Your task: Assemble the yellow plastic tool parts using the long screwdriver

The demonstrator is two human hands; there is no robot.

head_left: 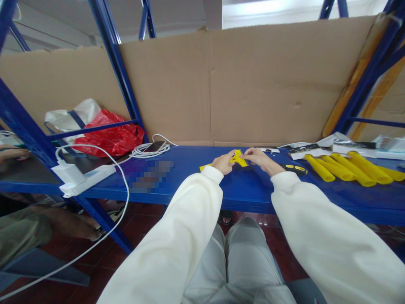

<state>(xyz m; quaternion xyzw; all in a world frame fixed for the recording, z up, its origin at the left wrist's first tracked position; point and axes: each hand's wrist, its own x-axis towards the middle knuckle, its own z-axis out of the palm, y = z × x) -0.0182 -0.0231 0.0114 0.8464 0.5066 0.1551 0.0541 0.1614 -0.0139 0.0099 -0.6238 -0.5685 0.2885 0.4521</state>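
Both my hands meet over the blue shelf (247, 190), pinching a small yellow plastic part (238, 158) between them. My left hand (223, 162) grips its left side with curled fingers. My right hand (257, 157) holds its right end, fingers closed on it. Another flat yellow piece (205, 167) lies on the shelf just left of my left hand. A screwdriver with a black and yellow handle (292, 169) lies right beside my right wrist.
Several yellow tubes (344, 168) lie at the right, with papers and boxes (313, 150) behind. A phone on a coiled white cable (152, 148), a red bag (109, 137) and a white power strip (82, 179) sit left. Cardboard (253, 84) walls the back. Another person's hand (11, 154) shows far left.
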